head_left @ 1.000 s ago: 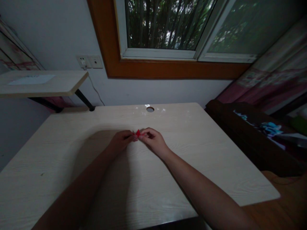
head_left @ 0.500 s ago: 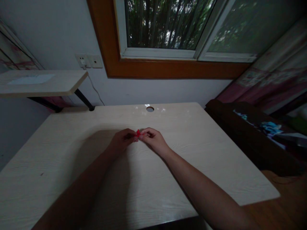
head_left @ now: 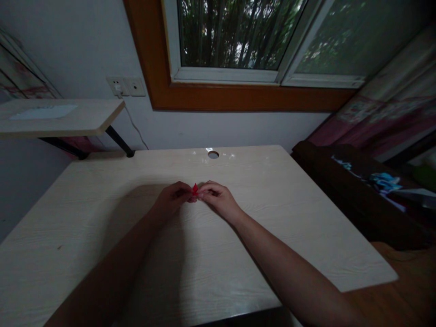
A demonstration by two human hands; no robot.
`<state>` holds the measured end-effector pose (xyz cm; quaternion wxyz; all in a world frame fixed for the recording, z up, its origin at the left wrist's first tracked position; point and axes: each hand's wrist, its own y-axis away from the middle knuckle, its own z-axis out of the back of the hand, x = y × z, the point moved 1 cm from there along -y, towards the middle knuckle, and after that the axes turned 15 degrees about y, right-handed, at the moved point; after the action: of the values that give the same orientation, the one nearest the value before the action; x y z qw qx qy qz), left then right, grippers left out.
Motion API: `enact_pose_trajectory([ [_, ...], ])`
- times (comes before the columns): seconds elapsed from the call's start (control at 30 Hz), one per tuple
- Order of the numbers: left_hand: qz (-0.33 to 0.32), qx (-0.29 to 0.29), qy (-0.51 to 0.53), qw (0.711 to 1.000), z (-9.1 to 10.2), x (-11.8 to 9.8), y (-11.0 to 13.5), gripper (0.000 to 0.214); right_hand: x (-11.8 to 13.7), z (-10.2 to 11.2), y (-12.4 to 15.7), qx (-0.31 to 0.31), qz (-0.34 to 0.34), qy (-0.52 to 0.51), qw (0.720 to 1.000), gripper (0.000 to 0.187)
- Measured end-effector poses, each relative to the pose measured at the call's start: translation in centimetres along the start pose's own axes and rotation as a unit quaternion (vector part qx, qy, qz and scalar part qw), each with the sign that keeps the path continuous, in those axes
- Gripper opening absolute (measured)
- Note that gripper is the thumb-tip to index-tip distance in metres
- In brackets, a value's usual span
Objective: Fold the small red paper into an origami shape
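A small red folded piece (head_left: 195, 189), which looks like paper, is pinched between my two hands over the middle of the desk. One pointed tip of it sticks up between the fingertips; the rest is covered by fingers. My left hand (head_left: 173, 200) grips its left side with thumb and fingers closed. From the other side, my right hand (head_left: 220, 198) pinches it in the same way, the fingertips of both hands almost meeting. Beneath them lies the pale wood-grain desk (head_left: 218, 254), with a dark shadow under my left arm.
A round cable hole (head_left: 213, 155) is near the desk's back edge. At the left, a raised shelf (head_left: 102, 119) on black legs bears a pale sheet (head_left: 44, 112). Behind are a wall socket (head_left: 117, 86) with a cord and a window. Dark brown furniture (head_left: 340, 190) stands at the right.
The red piece and the fingertips have shifted very slightly to the left, and its upright tip shows a little more plainly. Both hands keep their pinch.
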<state>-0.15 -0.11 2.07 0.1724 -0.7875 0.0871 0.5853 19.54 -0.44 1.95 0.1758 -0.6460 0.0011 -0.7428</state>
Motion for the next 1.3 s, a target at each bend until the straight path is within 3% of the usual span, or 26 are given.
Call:
enact_pose_trajectory([
  [0.37, 0.005, -0.004, 0.006, 1.0, -0.17, -0.49, 0.03, 0.021, -0.31, 0.04, 0.08, 0.025, 0.026, 0.003, 0.999, 0.01],
  [0.73, 0.012, -0.011, -0.021, 1.0, 0.15, 0.25, -0.19, 0.03, 0.42, -0.03, 0.22, 0.01, 0.057, 0.101, 0.993, 0.009],
  [1.3, -0.012, -0.013, -0.041, 0.999, 0.11, -0.33, -0.02, 0.024, 0.57, -0.23, 0.56, -0.025, 0.081, 0.139, 0.987, 0.007],
])
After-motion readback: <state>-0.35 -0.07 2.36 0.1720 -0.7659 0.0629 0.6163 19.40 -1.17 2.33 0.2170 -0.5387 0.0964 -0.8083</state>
